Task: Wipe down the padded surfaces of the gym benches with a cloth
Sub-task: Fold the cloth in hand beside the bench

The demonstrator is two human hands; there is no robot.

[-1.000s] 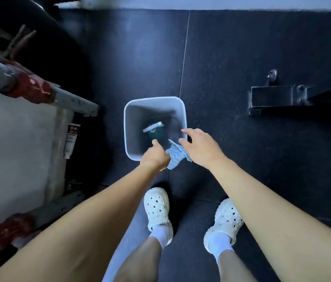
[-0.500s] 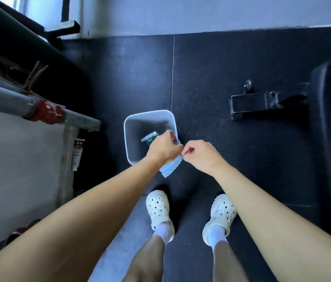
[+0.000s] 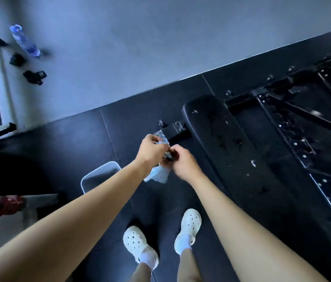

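Since the earlier frame, both hands have been carried away from the grey bin (image 3: 99, 176). It is now seen lower left of them, partly hidden behind the left arm. A black padded bench (image 3: 227, 143) has come into the right middle of the frame, and its black metal frame (image 3: 302, 110) is seen further right. Pale specks are dotted over the pad.

A clear water bottle (image 3: 25, 42) is laid on the grey floor (image 3: 160, 47) in the upper left, with two small black things (image 3: 34, 77) just below it. The bottle's label is too blurred to be read. A grey bar with a red part (image 3: 8, 204) is seen at the left edge. Two white shoes (image 3: 138, 245) are planted on the black floor mats (image 3: 69, 143) at the bottom.

The light blue cloth (image 3: 157, 175) is held in the middle of the frame, bunched up between both hands. A bit is poked out above them and more is hung below. The left hand (image 3: 152, 149) is curled round it. The right hand (image 3: 183, 161) is curled too, and the cloth is pinched by it from the other side. The cloth is seen just left of the bench pad.
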